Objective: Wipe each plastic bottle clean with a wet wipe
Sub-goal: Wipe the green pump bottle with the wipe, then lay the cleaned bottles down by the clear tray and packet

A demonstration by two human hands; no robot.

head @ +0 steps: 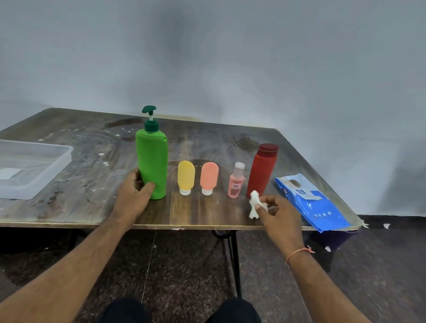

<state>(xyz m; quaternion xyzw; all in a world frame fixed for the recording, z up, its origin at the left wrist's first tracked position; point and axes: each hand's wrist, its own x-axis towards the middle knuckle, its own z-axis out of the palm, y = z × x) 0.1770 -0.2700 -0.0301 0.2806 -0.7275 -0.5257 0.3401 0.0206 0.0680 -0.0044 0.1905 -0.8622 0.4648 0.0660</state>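
Green plastic makes up the tall pump bottle point(151, 164), which stands upright on the brown wooden counter point(79, 177). The left hand point(132, 193) has its grip curled round the bottom of that bottle, thumb in front and fingers behind.

In a row to the right stand four more bottles, all upright and set a little apart. First comes a small yellow squeeze tube point(185, 177) resting on its white cap. Next is a small orange squeeze tube point(208, 177), also on its white cap. Then comes a little pink bottle with a clear cap point(236, 182). Last is a tall red bottle with a dark red lid point(262, 170).

The right hand point(277, 213) hovers just in front of the red bottle. Its grip pinches a scrunched white wet wipe point(254, 206) between thumb and fingers. The wipe hangs near the bottom of the red bottle; whether it touches is hard to tell.

A blue pack of wet wipes point(312, 205) lies flat at the right end of the counter. A clear plastic tray point(17, 168) sits at the left end, well apart from the bottles.
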